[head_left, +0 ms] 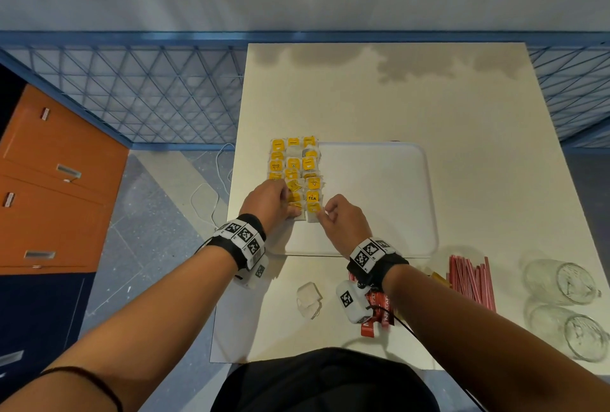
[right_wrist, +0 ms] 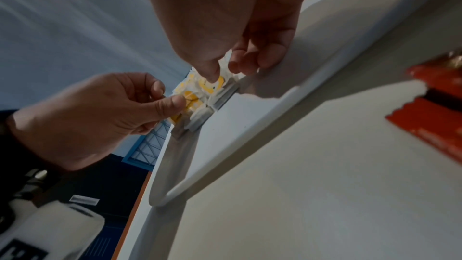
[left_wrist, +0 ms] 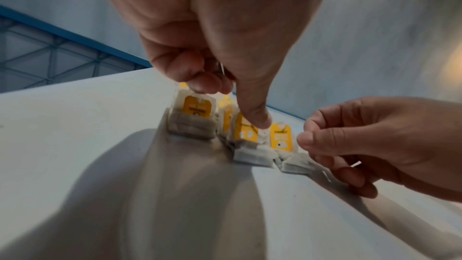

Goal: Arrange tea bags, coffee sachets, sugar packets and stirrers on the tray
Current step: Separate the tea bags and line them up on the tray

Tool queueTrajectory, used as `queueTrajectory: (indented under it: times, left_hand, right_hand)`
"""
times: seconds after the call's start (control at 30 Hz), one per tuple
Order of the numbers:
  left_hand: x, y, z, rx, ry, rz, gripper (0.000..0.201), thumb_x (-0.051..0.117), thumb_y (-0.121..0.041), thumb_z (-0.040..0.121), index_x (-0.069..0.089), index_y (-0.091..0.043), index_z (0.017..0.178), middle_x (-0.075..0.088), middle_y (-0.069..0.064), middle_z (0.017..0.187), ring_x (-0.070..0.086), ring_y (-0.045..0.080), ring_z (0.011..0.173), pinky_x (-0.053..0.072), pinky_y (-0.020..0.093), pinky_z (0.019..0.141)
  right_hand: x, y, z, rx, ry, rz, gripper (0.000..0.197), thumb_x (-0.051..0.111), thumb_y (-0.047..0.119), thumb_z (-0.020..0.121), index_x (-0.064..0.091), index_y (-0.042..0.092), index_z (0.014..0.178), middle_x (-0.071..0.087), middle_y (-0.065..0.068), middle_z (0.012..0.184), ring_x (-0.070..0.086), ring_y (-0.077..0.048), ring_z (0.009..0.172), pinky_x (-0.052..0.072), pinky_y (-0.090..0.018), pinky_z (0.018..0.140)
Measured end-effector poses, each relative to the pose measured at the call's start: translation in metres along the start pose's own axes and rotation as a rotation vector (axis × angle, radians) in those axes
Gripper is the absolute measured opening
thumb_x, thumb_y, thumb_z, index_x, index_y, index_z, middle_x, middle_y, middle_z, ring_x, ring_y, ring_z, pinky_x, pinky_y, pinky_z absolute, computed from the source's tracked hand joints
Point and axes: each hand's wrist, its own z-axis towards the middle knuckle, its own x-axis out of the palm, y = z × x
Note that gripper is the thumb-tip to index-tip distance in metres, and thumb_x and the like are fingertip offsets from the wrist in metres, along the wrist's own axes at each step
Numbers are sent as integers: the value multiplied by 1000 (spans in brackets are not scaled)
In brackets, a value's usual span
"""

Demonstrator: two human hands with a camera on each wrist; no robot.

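We look down on a cream desk (head_left: pixel 429 114) that carries a white tray (head_left: pixel 379 197) set towards its near left part. Tea bags (head_left: pixel 294 167) with yellow tags lie in three rows along the tray's left edge, running from its far left corner towards its near left corner. Our left hand (head_left: pixel 270 202) rests on the near end of the left and middle rows; from the left wrist camera its thumb presses down on a yellow tag in the middle row while its curled fingers (left_wrist: pixel 200 84) touch the top of a tea bag in the left row, so it is closed loosely on the bags rather than lifting one. Our right hand (head_left: pixel 340 220) sits just beside it at the near end of the right row; from the right wrist camera its thumb and fingers (right_wrist: pixel 240 66) pinch the white paper of the nearest tea bag there. One loose tea bag (head_left: pixel 308 299) without a visible tag lies on the desk near the front edge, apart from the tray. Red coffee sachets (head_left: pixel 379 316) lie on the desk under our right wrist, close to the front edge. A bundle of red and white stirrers (head_left: pixel 472 279) lies to their right, just past the tray's near right corner. Two clear glass jars (head_left: pixel 567 309) lie on their sides near the desk's right edge.
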Motion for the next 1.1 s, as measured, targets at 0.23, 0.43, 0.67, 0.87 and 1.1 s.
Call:
queueTrajectory:
  times: [0.23,0.43,0.67,0.87,1.1]
  left_hand:
    - [13,16,-11,169,35,143,11,75,-31,86,71,-25,94,55,-6,88,57,21,85,38,28,71]
    - [17,17,-12,205,46,200,17,69,-28,91,78,-25,105,67,5,103,63,29,96,51,34,82]
    - [10,16,-31,299,58,121,17,75,-30,86,78,-23,101,65,2,90,61,24,83,51,35,75]
    - [12,21,-69,371,262,99,21,75,-31,87,74,-23,106,65,-8,86,54,9,74,45,25,73]
    - [39,32,-102,439,498,212,54,77,-35,84,58,-32,134,59,-4,118,53,11,100,38,22,85]
  right_hand:
    - [-1,-2,-3,-183,89,-108,16,59,36,97,71,33,108,63,7,97,64,-17,89,54,-36,77]
    - [-3,1,-1,-148,114,-121,20,58,34,99,73,30,112,61,5,98,63,-19,91,52,-35,79]
    - [-14,10,-22,-214,177,-52,18,66,35,93,72,30,109,68,6,100,64,-14,93,53,-37,86]
    - [-26,13,-53,-352,391,-204,23,67,36,93,74,29,114,71,6,109,64,-13,100,50,-32,88]
    - [-29,2,-84,-354,532,-356,19,66,45,89,76,29,92,73,8,90,65,-11,82,52,-32,74]
